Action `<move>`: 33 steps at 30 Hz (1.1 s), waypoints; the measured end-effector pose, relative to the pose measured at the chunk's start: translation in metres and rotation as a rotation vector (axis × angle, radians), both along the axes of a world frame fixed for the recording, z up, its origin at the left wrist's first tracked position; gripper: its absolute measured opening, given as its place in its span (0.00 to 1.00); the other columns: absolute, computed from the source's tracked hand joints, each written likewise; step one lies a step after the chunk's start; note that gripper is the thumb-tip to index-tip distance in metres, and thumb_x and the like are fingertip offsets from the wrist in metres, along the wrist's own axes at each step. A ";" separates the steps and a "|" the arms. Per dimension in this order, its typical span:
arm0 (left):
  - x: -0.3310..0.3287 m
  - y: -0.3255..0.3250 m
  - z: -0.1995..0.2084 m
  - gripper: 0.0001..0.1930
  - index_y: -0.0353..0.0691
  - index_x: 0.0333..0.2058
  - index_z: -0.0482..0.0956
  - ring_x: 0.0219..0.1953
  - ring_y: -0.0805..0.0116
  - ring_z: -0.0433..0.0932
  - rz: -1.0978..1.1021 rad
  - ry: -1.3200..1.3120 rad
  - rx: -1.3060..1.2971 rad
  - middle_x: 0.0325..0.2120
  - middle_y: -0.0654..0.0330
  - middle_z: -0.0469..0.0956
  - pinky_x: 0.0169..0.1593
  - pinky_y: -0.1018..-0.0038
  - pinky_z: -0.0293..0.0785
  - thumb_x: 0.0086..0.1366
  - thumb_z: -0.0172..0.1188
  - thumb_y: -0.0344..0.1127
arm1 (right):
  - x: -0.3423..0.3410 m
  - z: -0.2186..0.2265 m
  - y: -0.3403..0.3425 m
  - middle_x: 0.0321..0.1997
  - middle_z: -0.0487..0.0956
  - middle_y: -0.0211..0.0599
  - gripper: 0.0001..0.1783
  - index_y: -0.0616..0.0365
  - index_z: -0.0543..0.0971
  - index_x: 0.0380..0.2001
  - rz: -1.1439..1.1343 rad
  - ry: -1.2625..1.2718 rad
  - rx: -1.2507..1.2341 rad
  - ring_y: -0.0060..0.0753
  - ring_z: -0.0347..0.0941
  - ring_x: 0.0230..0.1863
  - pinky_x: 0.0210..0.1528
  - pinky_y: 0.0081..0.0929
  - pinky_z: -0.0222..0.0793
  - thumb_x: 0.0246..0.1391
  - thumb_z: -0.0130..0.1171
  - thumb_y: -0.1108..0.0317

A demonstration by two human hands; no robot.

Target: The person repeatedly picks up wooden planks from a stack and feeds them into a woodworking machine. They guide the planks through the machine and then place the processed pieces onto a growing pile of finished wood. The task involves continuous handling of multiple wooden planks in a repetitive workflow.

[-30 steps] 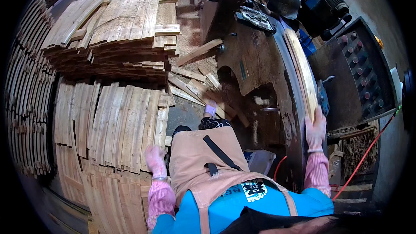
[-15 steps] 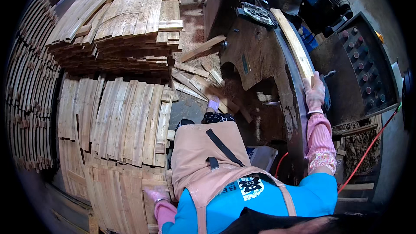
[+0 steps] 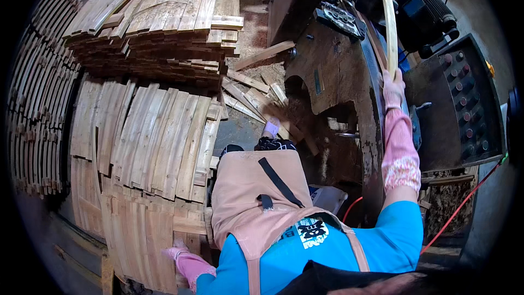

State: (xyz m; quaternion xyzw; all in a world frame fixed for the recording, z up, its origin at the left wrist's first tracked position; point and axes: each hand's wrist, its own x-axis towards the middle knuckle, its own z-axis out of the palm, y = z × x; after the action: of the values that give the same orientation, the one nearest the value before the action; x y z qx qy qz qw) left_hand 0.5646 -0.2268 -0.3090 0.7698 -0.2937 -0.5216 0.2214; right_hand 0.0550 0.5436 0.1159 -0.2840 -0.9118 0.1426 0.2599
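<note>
My right hand [image 3: 393, 88], in a pale glove, is closed around the near end of a long, narrow wooden board [image 3: 390, 27]. The board points away from me above the edge of a dark metal woodworking machine [image 3: 344, 71], its far end beside the machine's motor parts. At lower left my left hand [image 3: 177, 251], also gloved, lies at a stack of short boards [image 3: 136, 235]. Its fingers look apart, touching or just above the boards, with nothing seen in them.
Tall board stacks [image 3: 164, 11] stand at left, beside a wall of stacked strips [image 3: 49, 98]. Loose offcuts [image 3: 251, 98] and sawdust litter the floor ahead. A control panel [image 3: 464, 98] with several buttons stands at right, with a red hose [image 3: 458, 207] below it.
My right hand has moved forward, and the board has risen off the machine's edge with its far end pushed farther away. My left hand has shifted left across the stack.
</note>
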 end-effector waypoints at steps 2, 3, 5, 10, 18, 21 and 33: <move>0.022 -0.029 -0.039 0.43 0.38 0.71 0.60 0.72 0.52 0.61 0.127 0.125 -0.023 0.71 0.53 0.63 0.72 0.57 0.61 0.68 0.56 0.62 | -0.018 -0.007 0.009 0.56 0.76 0.65 0.40 0.44 0.69 0.68 -0.045 -0.056 0.153 0.67 0.73 0.59 0.59 0.53 0.70 0.58 0.58 0.36; 0.020 -0.036 -0.045 0.42 0.39 0.71 0.60 0.71 0.54 0.62 0.090 0.094 -0.005 0.70 0.53 0.63 0.72 0.57 0.61 0.67 0.58 0.60 | -0.015 -0.013 0.022 0.56 0.77 0.64 0.41 0.43 0.68 0.69 -0.083 -0.083 0.221 0.67 0.73 0.59 0.59 0.54 0.70 0.58 0.57 0.35; 0.023 -0.038 -0.047 0.41 0.40 0.71 0.61 0.70 0.56 0.63 -0.113 -0.137 0.033 0.70 0.53 0.65 0.72 0.58 0.62 0.66 0.62 0.55 | 0.013 -0.009 0.009 0.57 0.76 0.64 0.42 0.41 0.66 0.71 -0.105 -0.185 0.204 0.65 0.73 0.59 0.60 0.54 0.69 0.58 0.57 0.34; -0.008 -0.002 -0.008 0.39 0.38 0.69 0.64 0.68 0.55 0.66 0.040 -0.004 -0.006 0.69 0.52 0.66 0.71 0.58 0.63 0.68 0.58 0.57 | 0.162 -0.001 -0.015 0.51 0.77 0.53 0.33 0.44 0.73 0.66 -0.036 -0.357 0.303 0.57 0.73 0.56 0.60 0.49 0.68 0.63 0.56 0.41; -0.066 0.065 0.073 0.37 0.35 0.66 0.69 0.65 0.54 0.70 0.039 0.244 -0.123 0.67 0.49 0.68 0.69 0.59 0.64 0.71 0.51 0.60 | 0.198 0.004 -0.019 0.55 0.79 0.44 0.26 0.45 0.81 0.56 0.100 -0.209 0.567 0.50 0.74 0.56 0.58 0.45 0.71 0.59 0.65 0.48; -0.087 0.092 0.064 0.35 0.34 0.64 0.69 0.63 0.52 0.71 -0.182 0.424 -0.157 0.63 0.53 0.72 0.67 0.57 0.65 0.72 0.50 0.59 | 0.117 0.006 0.006 0.50 0.83 0.47 0.21 0.50 0.83 0.54 0.302 -0.191 0.437 0.52 0.79 0.51 0.55 0.46 0.74 0.62 0.62 0.52; -0.305 0.251 0.237 0.23 0.38 0.53 0.71 0.27 0.69 0.78 -0.424 0.769 0.171 0.35 0.60 0.78 0.28 0.72 0.82 0.66 0.68 0.42 | 0.066 0.025 -0.231 0.60 0.78 0.47 0.30 0.55 0.81 0.56 1.257 -0.341 0.043 0.47 0.71 0.65 0.69 0.40 0.64 0.47 0.72 0.62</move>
State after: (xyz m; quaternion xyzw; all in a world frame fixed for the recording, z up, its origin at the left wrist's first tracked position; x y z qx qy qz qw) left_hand 0.2593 0.0237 -0.0723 0.4581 -0.2971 -0.8263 0.1383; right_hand 0.1210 0.3126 0.1407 0.2902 -0.9352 0.2022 -0.0160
